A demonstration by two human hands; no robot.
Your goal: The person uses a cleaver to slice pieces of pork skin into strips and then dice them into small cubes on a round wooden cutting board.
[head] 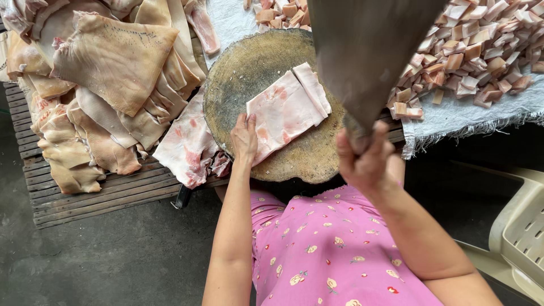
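Her left hand (244, 137) presses flat on the pork slab (286, 110), pinning it to the round chopping block (238, 73). The right hand (365, 156) is clenched around the raised cleaver (368, 51), held clear above the slab.

Count from where I stand: one round wooden chopping block (255, 68) at centre frame with one folded slab of pork skin (286, 110) on it, one cleaver (368, 51) raised at upper centre-right, two hands in view, left hand (244, 139) and right hand (362, 156). One more loose slab (187, 144) hangs off the block's left edge; the pile of big skin sheets (107, 73) at upper left is at least ten, overlapped too much for an exact number. Cut cubes (476, 45) at upper right: dozens, uncountable; one white cloth (464, 113) under them, one slatted wooden pallet (96, 198) lower left, one plastic chair (518, 232) lower right.
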